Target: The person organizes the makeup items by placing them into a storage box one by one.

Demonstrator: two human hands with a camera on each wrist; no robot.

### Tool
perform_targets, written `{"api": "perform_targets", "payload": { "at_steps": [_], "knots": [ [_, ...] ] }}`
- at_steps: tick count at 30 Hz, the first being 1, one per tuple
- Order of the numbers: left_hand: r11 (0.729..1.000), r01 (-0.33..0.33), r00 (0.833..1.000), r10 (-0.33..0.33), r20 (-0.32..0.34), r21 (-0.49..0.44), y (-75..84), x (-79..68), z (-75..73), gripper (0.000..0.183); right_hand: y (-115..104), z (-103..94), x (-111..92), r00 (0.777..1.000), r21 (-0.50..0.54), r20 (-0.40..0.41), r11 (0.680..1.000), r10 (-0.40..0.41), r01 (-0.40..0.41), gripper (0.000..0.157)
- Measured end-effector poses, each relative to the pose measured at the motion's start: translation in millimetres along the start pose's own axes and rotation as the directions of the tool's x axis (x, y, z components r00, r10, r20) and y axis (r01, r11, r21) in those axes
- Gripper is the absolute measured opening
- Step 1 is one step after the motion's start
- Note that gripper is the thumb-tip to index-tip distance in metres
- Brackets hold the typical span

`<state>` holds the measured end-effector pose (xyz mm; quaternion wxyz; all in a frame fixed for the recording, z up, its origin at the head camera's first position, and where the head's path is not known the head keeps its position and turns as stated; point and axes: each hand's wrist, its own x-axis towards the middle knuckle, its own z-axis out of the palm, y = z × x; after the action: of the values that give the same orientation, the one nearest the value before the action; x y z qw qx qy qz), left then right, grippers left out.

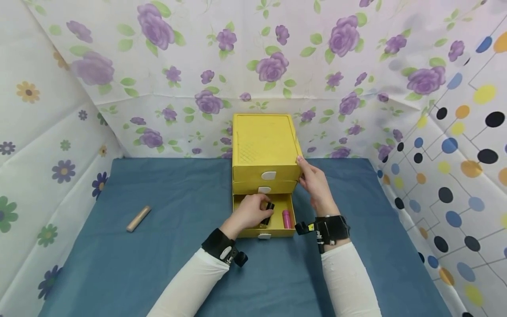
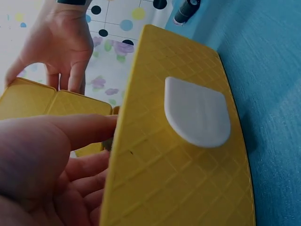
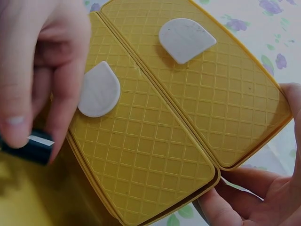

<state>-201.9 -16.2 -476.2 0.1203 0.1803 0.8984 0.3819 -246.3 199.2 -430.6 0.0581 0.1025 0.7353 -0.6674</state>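
A yellow drawer cabinet [image 1: 265, 141] with white tabs stands at the back of the table, its bottom drawer [image 1: 248, 232] pulled out. Inside the drawer, my left hand [image 1: 250, 212] pinches a black lipstick-like tube [image 3: 35, 151] between thumb and fingers. A pink tube [image 1: 286, 219] lies near the drawer's right side. My right hand [image 1: 316, 185] grips the cabinet's right front corner, thumb at the top edge and fingers along the side. In the left wrist view, the drawer front [image 2: 178, 165] with its white tab [image 2: 197, 113] hides the drawer's contents.
On the blue cloth [image 1: 178, 255] at the left lies a tan cylindrical stick [image 1: 138, 219]. A flowered sheet [image 1: 178, 88] hangs right behind the cabinet. Patterned sheets stand along the left and right sides.
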Motion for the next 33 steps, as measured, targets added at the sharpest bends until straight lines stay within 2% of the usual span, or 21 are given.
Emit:
{"api": "perform_targets", "payload": {
  "at_steps": [7, 13, 19, 26, 33],
  "knots": [
    [0.996, 0.081, 0.993, -0.083, 0.086, 0.034, -7.1, 13.5, 12.2, 0.035, 0, -1.7, 0, 1.0, 0.007, 0.006, 1.0, -0.002, 0.002, 0.103],
    [0.987, 0.161, 0.979, -0.157, 0.131, -0.017, -9.7, 23.2, 23.1, 0.028, 2, -2.7, 2, 1.0, 0.012, 0.013, 1.0, -0.011, 0.01, 0.1],
    [0.978, 0.183, 0.976, -0.168, 0.138, -0.104, -12.1, 23.2, 25.4, 0.038, 1, -2.0, 2, 1.0, 0.02, 0.016, 1.0, -0.013, 0.013, 0.101],
    [0.95, 0.218, 0.969, -0.183, 0.166, -0.224, -14.7, 20.3, 23.2, 0.046, -1, -0.9, 1, 1.0, 0.02, 0.024, 1.0, -0.017, 0.017, 0.102],
    [0.945, 0.223, 0.966, -0.181, 0.183, -0.24, -15.2, 15.0, 21.6, 0.044, 2, 0.3, 1, 1.0, 0.022, 0.013, 1.0, -0.012, 0.012, 0.1]
  ]
}}
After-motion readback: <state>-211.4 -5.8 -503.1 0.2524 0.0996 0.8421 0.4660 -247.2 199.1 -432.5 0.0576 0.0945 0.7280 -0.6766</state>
